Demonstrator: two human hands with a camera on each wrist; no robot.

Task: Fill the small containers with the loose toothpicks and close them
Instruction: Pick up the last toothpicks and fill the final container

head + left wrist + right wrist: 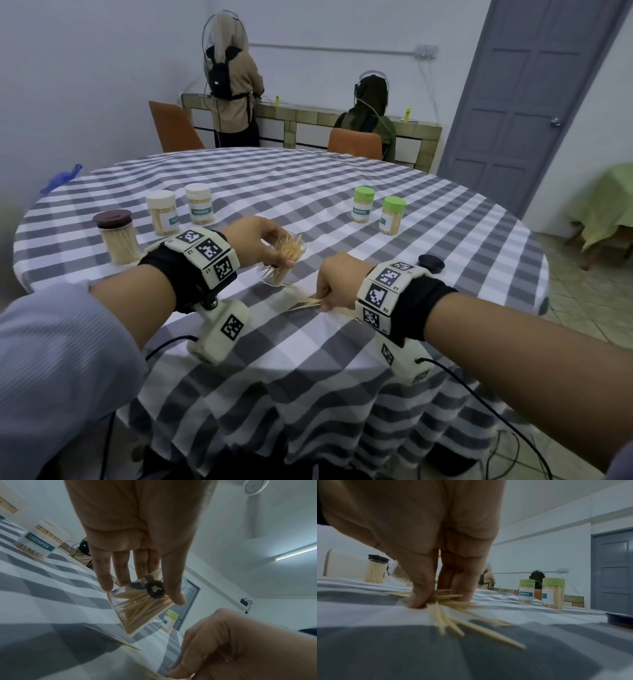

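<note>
My left hand (270,248) grips a clear open container (286,260), tilted above the table, part full of toothpicks. In the left wrist view the fingers and thumb of that hand (142,592) wrap the container (137,614). My right hand (327,296) pinches a bunch of loose toothpicks (305,303) lying on the checked tablecloth (308,178), just right of the container. The right wrist view shows its fingertips (418,601) pressed on the toothpicks (453,616), which fan out towards the camera. A dark round lid (431,263) lies on the cloth behind my right wrist.
A brown-lidded jar (118,236) and two white-lidded containers (161,212) (199,205) stand at the left, two green-lidded ones (363,205) (393,216) at the right, all closed and full. Two orange chairs and two people are beyond the table.
</note>
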